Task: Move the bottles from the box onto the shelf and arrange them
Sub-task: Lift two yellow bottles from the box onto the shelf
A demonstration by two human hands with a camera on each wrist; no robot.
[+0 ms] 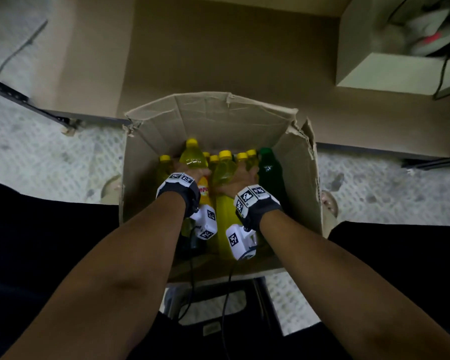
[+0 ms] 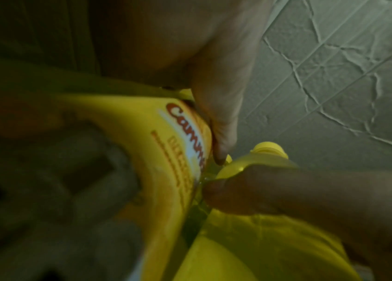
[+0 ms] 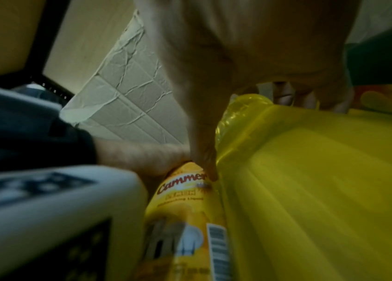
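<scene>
An open cardboard box holds several yellow-capped yellow bottles and one green bottle. My left hand reaches into the box and grips a labelled yellow bottle below its shoulder; the left wrist view shows its "Cammer" label under my fingers. Beside it my right hand grips a second yellow bottle, which appears large and close in the right wrist view with my fingers curled round it. The two held bottles touch side by side.
A brown shelf board lies just beyond the box, with a black metal frame at its left. Another cardboard box stands on the shelf at upper right. The bottle box rests on a stool between my legs. Tiled floor lies on both sides.
</scene>
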